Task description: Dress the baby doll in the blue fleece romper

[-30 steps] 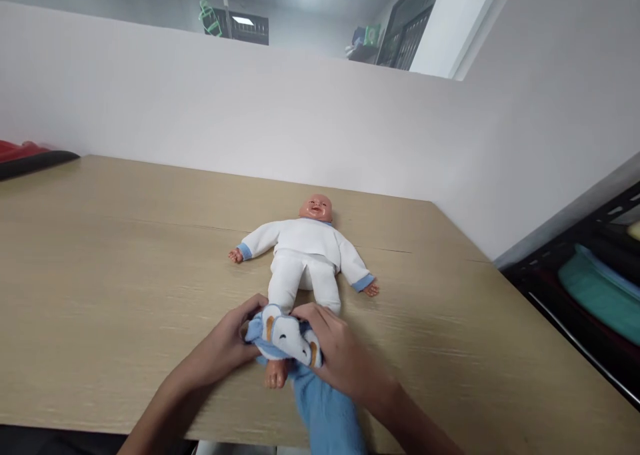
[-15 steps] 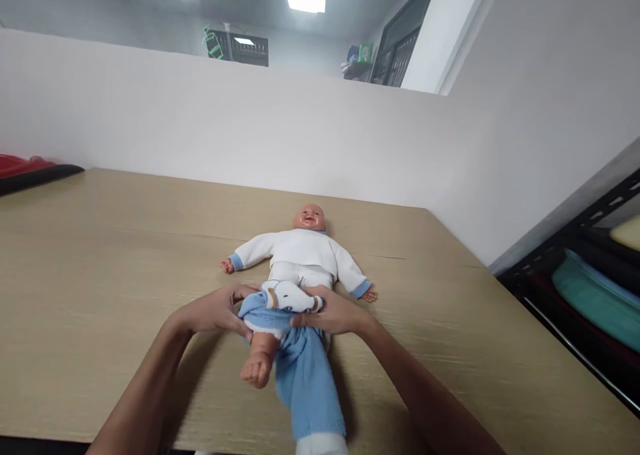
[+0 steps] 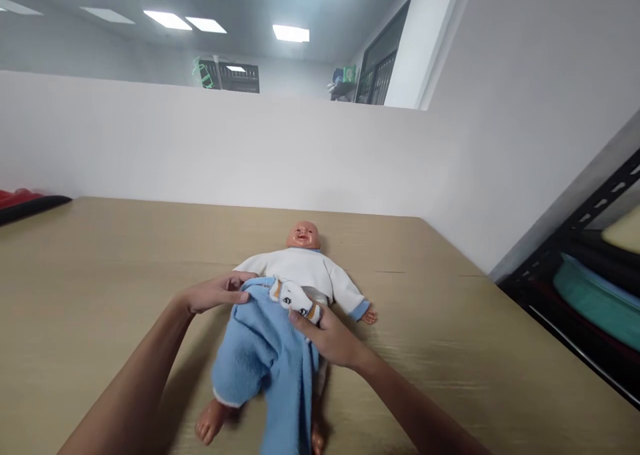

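A baby doll [image 3: 303, 235] in a white top lies on its back on the wooden table [image 3: 100, 275], head away from me. Light blue trousers [image 3: 265, 361] with a white animal patch cover its legs up to the waist, and its bare feet stick out at the bottom. My left hand [image 3: 213, 293] is closed on the waistband at the doll's left side. My right hand [image 3: 325, 331] pinches the waistband on the other side, by the patch.
A white partition wall stands behind the table. A black rack [image 3: 590, 268] with a teal item [image 3: 600, 301] stands at the right. A red and black object [image 3: 25, 201] lies at the far left edge.
Both hands have pulled the blue trousers up from the doll's feet to its waist. The doll's legs are now covered and lifted toward me.
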A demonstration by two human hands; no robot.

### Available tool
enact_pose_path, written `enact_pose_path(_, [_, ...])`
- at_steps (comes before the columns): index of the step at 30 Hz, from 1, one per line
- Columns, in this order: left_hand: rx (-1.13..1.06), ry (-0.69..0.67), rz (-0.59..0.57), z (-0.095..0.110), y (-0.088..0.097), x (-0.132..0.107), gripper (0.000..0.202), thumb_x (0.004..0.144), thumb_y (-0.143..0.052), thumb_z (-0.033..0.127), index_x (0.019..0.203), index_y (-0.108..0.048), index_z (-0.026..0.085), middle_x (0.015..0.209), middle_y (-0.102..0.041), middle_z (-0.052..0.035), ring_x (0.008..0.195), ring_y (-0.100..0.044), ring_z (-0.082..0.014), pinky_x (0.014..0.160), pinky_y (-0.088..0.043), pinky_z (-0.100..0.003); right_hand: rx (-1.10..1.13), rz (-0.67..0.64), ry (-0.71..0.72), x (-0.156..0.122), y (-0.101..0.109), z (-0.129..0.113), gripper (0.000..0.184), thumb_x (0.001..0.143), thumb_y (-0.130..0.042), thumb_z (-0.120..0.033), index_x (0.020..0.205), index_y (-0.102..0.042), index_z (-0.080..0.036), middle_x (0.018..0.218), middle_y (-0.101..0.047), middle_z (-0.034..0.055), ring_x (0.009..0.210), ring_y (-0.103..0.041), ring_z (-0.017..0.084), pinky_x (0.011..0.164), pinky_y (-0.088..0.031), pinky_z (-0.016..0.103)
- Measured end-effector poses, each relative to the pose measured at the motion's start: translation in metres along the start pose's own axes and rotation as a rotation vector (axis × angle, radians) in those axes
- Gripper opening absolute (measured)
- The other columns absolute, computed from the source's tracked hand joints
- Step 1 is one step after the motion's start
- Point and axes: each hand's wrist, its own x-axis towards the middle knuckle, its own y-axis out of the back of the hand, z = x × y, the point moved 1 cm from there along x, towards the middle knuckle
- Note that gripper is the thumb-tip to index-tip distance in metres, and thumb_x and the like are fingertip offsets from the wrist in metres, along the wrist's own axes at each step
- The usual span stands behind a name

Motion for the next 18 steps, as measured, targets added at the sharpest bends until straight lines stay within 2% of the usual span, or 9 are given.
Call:
enact_pose_path(2, [0.032, -0.002, 0.004, -0.003, 0.008, 0.006, 0.052, 0.082, -0.082, 0.066, 0.102, -0.075, 0.018, 0.089, -0.062, -0.0016, 0.084, -0.054, -0.0192, 0.073, -0.048, -0.023, -0.053, 0.035, 0.017, -0.004, 0.003, -0.006, 0.040, 0.105, -0.060, -0.042, 0.142, -0.063, -0.027, 0.142, -0.069, 0.0055, 0.140, -0.058, 0.023, 0.123, -0.042, 0.042])
enact_pose_path(4, [0.057, 0.004, 0.003, -0.007, 0.014, 0.011, 0.054, 0.080, -0.082, 0.068, 0.098, -0.074, 0.018, 0.081, -0.057, 0.0003, 0.076, -0.049, -0.0168, 0.065, -0.044, -0.021, -0.190, 0.023, 0.015, -0.008, 0.007, -0.010, 0.037, 0.102, -0.064, -0.038, 0.136, -0.066, -0.025, 0.130, -0.074, 0.0060, 0.127, -0.066, 0.025, 0.115, -0.049, 0.041])
enact_pose_path(7, [0.090, 0.021, -0.007, -0.011, 0.024, 0.016, 0.053, 0.079, -0.082, 0.068, 0.092, -0.073, 0.018, 0.072, -0.050, 0.0034, 0.063, -0.041, -0.0130, 0.051, -0.034, -0.020, -0.439, 0.031, -0.053, -0.013, 0.015, -0.010, 0.024, 0.099, -0.067, -0.043, 0.106, -0.074, -0.021, 0.097, -0.078, 0.0038, 0.091, -0.071, 0.025, 0.091, -0.058, 0.038])
enact_pose_path(9, [0.106, 0.034, -0.020, -0.011, 0.029, 0.019, 0.050, 0.078, -0.083, 0.066, 0.091, -0.073, 0.019, 0.070, -0.049, 0.0038, 0.060, -0.038, -0.0126, 0.048, -0.030, -0.021, -0.466, 0.081, -0.125, -0.014, 0.018, -0.004, 0.034, 0.098, -0.067, -0.052, 0.092, -0.074, -0.019, 0.083, -0.075, 0.0031, 0.078, -0.067, 0.023, 0.077, -0.057, 0.035])
enact_pose_path(11, [0.113, 0.037, -0.043, -0.007, 0.032, 0.026, 0.049, 0.076, -0.085, 0.065, 0.089, -0.072, 0.020, 0.073, -0.053, 0.0022, 0.065, -0.043, -0.0144, 0.052, -0.034, -0.022, -0.317, 0.108, -0.174, -0.012, 0.018, 0.004, 0.041, 0.097, -0.067, -0.058, 0.102, -0.076, -0.019, 0.094, -0.078, 0.0052, 0.087, -0.070, 0.026, 0.082, -0.059, 0.036])
enact_pose_path(14, [0.117, 0.027, -0.094, 0.001, 0.030, 0.040, 0.049, 0.071, -0.088, 0.064, 0.088, -0.071, 0.021, 0.081, -0.056, -0.0003, 0.077, -0.051, -0.0190, 0.064, -0.042, -0.026, -0.033, 0.104, -0.188, -0.008, 0.017, 0.015, 0.056, 0.096, -0.066, -0.064, 0.131, -0.070, -0.020, 0.128, -0.076, 0.0080, 0.119, -0.069, 0.030, 0.106, -0.055, 0.043])
enact_pose_path(18, [0.146, 0.022, -0.166, 0.008, 0.022, 0.051, 0.048, 0.069, -0.089, 0.061, 0.088, -0.071, 0.021, 0.079, -0.054, 0.0006, 0.075, -0.050, -0.0195, 0.066, -0.041, -0.027, 0.038, 0.147, -0.191, -0.012, 0.021, 0.024, 0.064, 0.097, -0.063, -0.066, 0.141, -0.064, -0.021, 0.140, -0.071, 0.0096, 0.133, -0.063, 0.029, 0.118, -0.048, 0.047])
